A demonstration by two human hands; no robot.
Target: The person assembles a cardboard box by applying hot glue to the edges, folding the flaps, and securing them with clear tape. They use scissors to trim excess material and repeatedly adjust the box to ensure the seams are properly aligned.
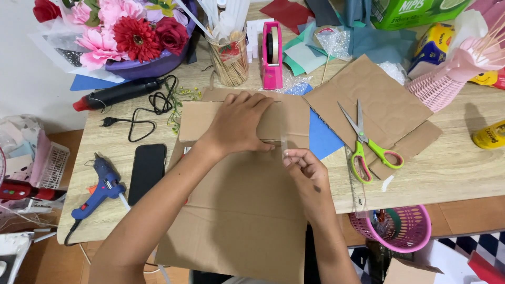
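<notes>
On the surface, my left hand is spread flat on the cardboard box, right hand pinching a tape strip. If my grip slips, I reckon the tape goes on crooked.

Green box top right; yellow-blue pack below (phone screen dark).

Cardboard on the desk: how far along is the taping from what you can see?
Done: a small cardboard piece lies lined up on the big cardboard sheet. In hand: the left hand presses that piece flat while the right hand pulls a strip of clear tape across its right edge. Left: the strip is not pressed down yet, and no tape shows on the other edges. The scissors lie unused beside them.
</notes>
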